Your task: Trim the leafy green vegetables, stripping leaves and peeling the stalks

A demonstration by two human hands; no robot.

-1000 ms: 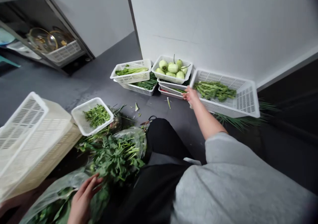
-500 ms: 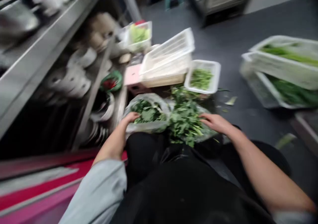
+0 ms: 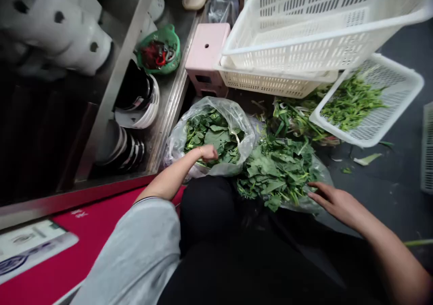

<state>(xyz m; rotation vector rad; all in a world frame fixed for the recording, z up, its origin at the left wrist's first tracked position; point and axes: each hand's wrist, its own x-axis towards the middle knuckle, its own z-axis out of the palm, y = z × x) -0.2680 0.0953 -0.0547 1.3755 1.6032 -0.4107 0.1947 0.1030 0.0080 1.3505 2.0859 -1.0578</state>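
Now our left hand (image 3: 209, 153) has shifted inward, its curled fingers over the bagged leaves (image 3: 218, 137); whether they grip any, we cannot tell. Our right hand (image 3: 343, 205), no longer reaching away, has open fingers just beside the leafy bunch (image 3: 274, 165), putting both hands at the greens.

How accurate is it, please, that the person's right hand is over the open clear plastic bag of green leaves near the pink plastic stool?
Wrong hand: the head view shows the left hand, not the right hand, over that bag of green leaves near the stool.
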